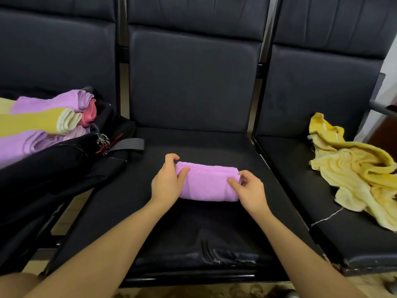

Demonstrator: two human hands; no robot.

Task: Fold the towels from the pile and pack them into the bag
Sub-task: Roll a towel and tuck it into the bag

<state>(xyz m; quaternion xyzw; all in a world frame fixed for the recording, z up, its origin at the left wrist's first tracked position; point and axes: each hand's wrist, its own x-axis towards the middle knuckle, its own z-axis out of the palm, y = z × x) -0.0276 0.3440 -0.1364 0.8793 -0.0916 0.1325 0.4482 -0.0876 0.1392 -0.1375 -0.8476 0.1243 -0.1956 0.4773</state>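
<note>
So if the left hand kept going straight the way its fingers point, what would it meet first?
The left hand already grips the folded purple towel's left end. Past that, its fingers point up the bare middle seat cushion toward the chair backrest, probably next, though depth is unclear.

Soft, even indoor light; faint sheen on black seat front edge. Wide-angle bowing at edges; slightly soft overall.

You're looking at a row of three black padded seats with worn front edges, pale tiled floor showing underneath.
</note>
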